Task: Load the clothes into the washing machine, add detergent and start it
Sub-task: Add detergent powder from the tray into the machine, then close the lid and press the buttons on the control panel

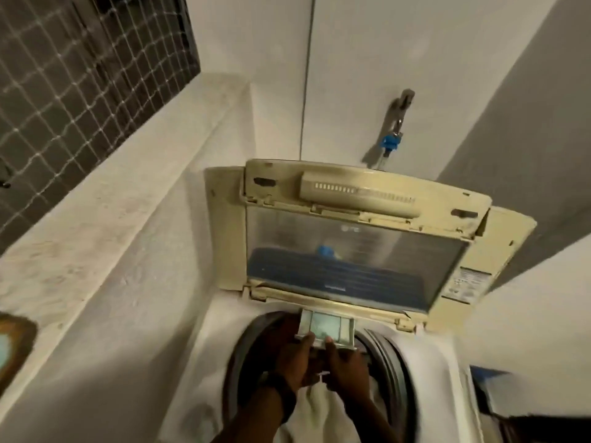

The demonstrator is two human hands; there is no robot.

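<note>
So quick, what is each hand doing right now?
Left hand: closed on the small drawer at the machine's rim.
Right hand: closed on the same drawer.

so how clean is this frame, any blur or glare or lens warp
Head view: dim, warm light; the left hand and right hand at the detergent drawer are smeared by motion blur; the raised lid window shows a hazy reflection; wide-angle distortion tilts and bends the wall lines; a hard shadow falls beside the tap.
</note>
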